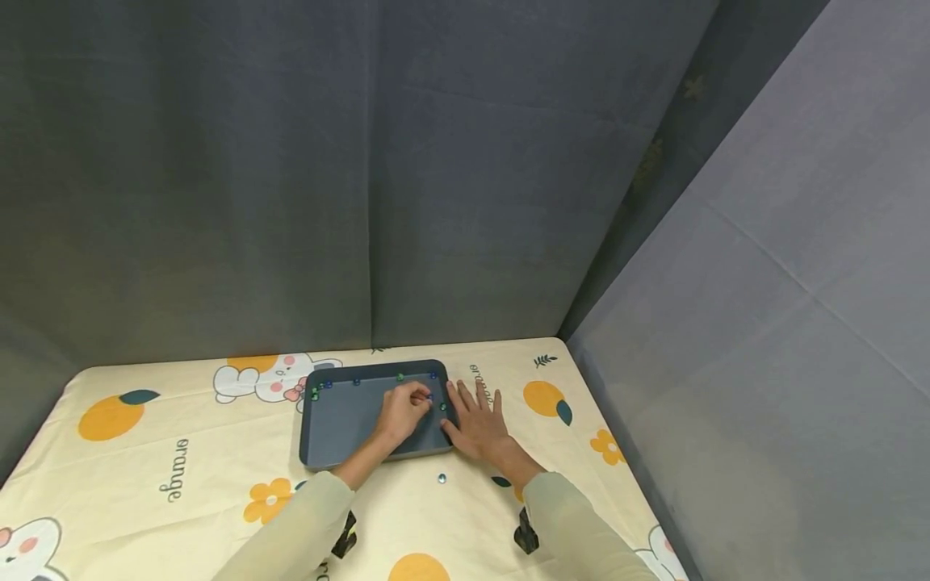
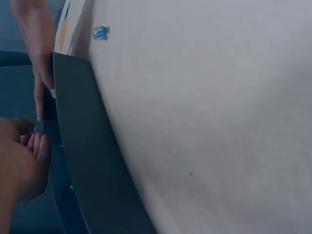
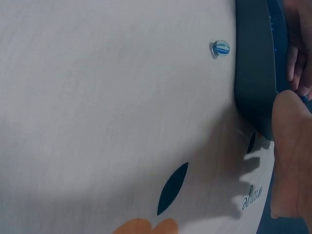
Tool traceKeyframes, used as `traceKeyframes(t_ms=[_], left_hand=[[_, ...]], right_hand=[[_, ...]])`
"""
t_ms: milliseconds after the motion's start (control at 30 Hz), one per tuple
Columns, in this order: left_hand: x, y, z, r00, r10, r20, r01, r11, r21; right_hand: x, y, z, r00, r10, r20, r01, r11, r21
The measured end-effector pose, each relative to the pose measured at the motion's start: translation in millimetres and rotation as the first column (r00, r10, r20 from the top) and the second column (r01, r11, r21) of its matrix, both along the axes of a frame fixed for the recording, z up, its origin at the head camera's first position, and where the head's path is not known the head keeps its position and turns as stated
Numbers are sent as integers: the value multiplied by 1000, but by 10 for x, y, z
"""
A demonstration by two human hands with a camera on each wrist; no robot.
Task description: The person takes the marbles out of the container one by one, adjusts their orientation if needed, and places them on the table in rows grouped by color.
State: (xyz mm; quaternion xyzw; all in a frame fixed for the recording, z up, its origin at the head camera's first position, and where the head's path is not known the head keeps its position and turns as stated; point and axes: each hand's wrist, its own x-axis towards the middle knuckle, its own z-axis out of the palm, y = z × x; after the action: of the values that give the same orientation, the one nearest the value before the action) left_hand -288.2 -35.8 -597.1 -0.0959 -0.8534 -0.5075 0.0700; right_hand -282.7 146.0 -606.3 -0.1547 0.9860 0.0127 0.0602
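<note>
A dark grey rectangular tray lies on the patterned cloth. My left hand reaches over its right half and pinches a small blue marble between thumb and fingertips. Fingers spread and straight, my right hand rests along the tray's right side, its thumb at the rim. Inside the tray, several green and blue marbles lie near the walls, among them a green marble at the left, a blue marble at the back and another green marble beside the right wall.
On the cloth in front of the tray sits one clear marble with blue swirls. The pale yellow tablecloth carries printed oranges, flowers and rabbits. Grey curtains hang behind the table, and a lighter grey panel stands along its right edge.
</note>
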Motion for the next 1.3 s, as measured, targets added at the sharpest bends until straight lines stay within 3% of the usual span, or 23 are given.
traceKeyframes(t_ms=[367, 600, 800, 1033, 1300], left_hand=[[257, -36, 110, 993, -103, -53, 103, 995, 1], [408, -38, 139, 988, -151, -42, 153, 987, 40], [527, -37, 123, 984, -165, -71, 169, 984, 51], [661, -66, 105, 981, -188, -47, 191, 980, 63], [803, -109, 1, 979, -200, -31, 201, 978, 52]], right_hand=[[-12, 11, -15, 1000, 12, 0, -12, 1000, 26], [-15, 11, -3, 1000, 15, -6, -15, 999, 40], [-16, 18, -29, 1000, 14, -7, -14, 999, 28], [-5, 9, -29, 1000, 6, -4, -6, 1000, 12], [-30, 23, -76, 1000, 16, -24, -16, 1000, 0]])
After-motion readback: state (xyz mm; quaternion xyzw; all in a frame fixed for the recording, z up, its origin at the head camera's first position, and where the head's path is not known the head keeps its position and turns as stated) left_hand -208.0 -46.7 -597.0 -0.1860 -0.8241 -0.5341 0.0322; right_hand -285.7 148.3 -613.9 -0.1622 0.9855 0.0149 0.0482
